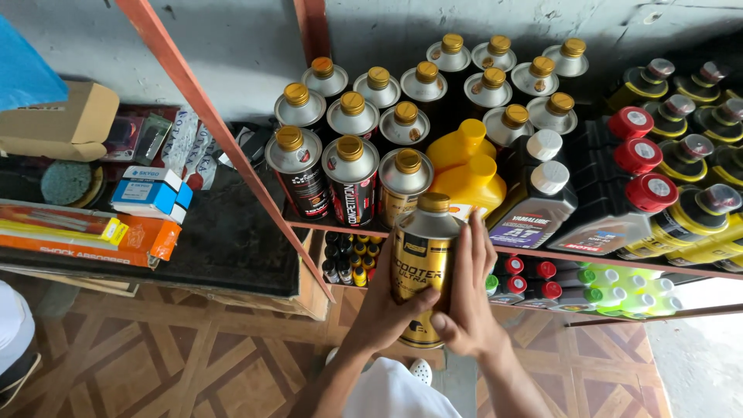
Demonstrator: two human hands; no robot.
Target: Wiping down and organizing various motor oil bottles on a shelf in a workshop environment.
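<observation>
Both hands hold one can (422, 263) at centre frame, just below the shelf edge (340, 227). The left hand (387, 306) cups it from beneath and the side, fingers curled shut around the lower body. The right hand (468, 298) lies flatter against the can's right flank, fingers stretched up along the label and thumb tucked low, so it steadies more than it clamps.

To handle it well, I judge the can should stay upright with the lower hand bearing the weight, and should keep clear of the cans (352, 174) crowded at the shelf front just above it, which look easy to knock over.

The can is a tall metal cylinder, gold on the body with a black label band, a silvery sloped shoulder and a small gold screw cap, still on. It looks smooth and shiny, perhaps slippery.

Right of it stand yellow jugs (468, 174), then dark bottles (619, 201) with red caps
</observation>
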